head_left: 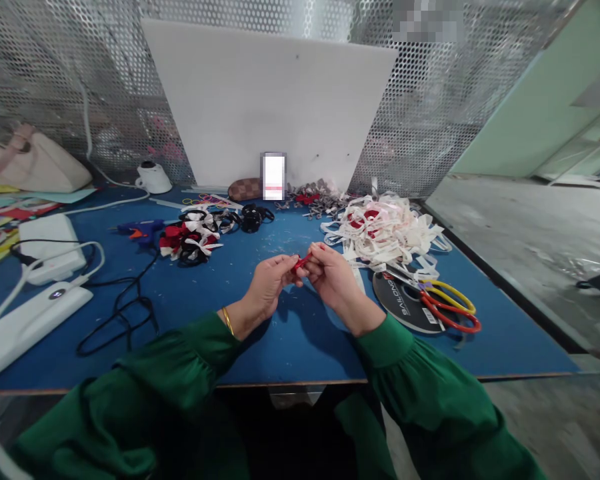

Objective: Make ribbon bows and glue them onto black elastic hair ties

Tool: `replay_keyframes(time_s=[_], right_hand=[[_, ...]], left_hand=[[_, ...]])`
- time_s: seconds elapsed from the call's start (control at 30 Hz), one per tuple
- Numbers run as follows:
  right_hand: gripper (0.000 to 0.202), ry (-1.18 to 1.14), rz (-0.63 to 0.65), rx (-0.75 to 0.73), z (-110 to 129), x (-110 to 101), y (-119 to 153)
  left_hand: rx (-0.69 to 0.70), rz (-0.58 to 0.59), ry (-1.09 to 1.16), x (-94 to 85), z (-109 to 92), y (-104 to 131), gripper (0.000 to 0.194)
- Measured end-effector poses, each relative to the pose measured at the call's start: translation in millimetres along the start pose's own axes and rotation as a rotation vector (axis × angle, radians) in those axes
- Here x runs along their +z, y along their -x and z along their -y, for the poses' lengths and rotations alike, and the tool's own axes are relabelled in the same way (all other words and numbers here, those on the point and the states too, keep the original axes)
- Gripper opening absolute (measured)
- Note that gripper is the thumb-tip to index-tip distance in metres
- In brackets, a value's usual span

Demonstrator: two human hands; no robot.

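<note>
left hand (269, 283): raised a little above the counter, grip pinched on one end of the red ribbon piece, so the small bit stays steady
right hand (331, 275): facing the left hand, fingertips closed on the other end of the same piece; the two hands meet in the middle, likely so the ribbon can be bent between them
red ribbon piece (303, 261): small and thin, held in the air between both hands, just over the blue counter (290, 333)
scissors (447, 305): lying on the black tape roll (403, 300), near the right hand, easy to reach
white ribbon pile (387, 230): heaped behind the right hand, loose loops all tangled
finished bows (193, 240): red, white and black ones kept together behind the left hand, away from the loose pile
glue gun (140, 230): lying on its side at the left, well apart from the hands
white board (270, 100): leaning on the mesh wall at the back
</note>
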State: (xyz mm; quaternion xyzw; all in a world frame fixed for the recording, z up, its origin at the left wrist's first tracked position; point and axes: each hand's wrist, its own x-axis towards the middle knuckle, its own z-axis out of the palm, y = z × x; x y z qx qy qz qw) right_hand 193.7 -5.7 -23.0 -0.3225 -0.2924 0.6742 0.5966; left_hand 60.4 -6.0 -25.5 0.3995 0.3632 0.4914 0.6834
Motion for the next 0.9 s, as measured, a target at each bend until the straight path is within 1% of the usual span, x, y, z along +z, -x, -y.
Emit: replay_keyframes(time_s=[0.07, 0.13, 0.23, 0.3, 0.33, 0.4, 0.47, 0.53, 0.57, 0.63, 0.73, 0.8, 0.9], right_hand=[[0.034, 0.014, 0.009, 0.012, 0, 0, 1], [0.032, 0.038, 0.017, -0.009, -1, 1, 1], [0.030, 0.107, 0.029, -0.095, -1, 4, 2], [0.027, 0.209, 0.020, -0.163, 2, 3, 1], [0.027, 0.290, 0.017, -0.190, 3, 2, 1], [0.026, 0.522, 0.026, -0.224, 6, -3, -1], [0.018, 0.795, 0.038, -0.281, 9, -8, -1], [0.009, 0.990, 0.030, -0.400, 12, -11, -1], [0.010, 1.040, 0.021, -0.474, 13, -11, -1], [0.012, 1.079, 0.011, -0.605, 14, -9, 1], [0.010, 1.133, 0.024, -0.735, 16, -5, 5], [0.007, 1.156, 0.050, -0.801, 14, -3, 7], [0.005, 1.146, 0.109, -0.861, 9, -3, 8]], left_hand=[[0.017, 0.009, -0.068, -0.3, -1, 0, 0.026], [0.056, -0.017, -0.144, -0.2, -1, 0, 0.023], [0.151, -0.096, -0.221, -0.1, -3, -1, 0.019], [0.207, -0.138, -0.243, -1.3, -6, -2, 0.017], [0.227, -0.150, -0.247, -2.5, -7, -2, 0.016], [0.251, -0.159, -0.244, -5.9, -9, -4, 0.015], [0.261, -0.159, -0.232, -9.5, -11, -7, 0.014], [0.266, -0.159, -0.225, -11.7, -12, -8, 0.014], [0.263, -0.158, -0.230, -11.9, -12, -9, 0.015], [0.248, -0.152, -0.251, -10.7, -13, -8, 0.015], [0.226, -0.146, -0.290, -7.4, -14, -6, 0.015], [0.221, -0.142, -0.306, -6.2, -15, -4, 0.014], [0.226, -0.137, -0.312, -6.7, -16, -3, 0.010]])
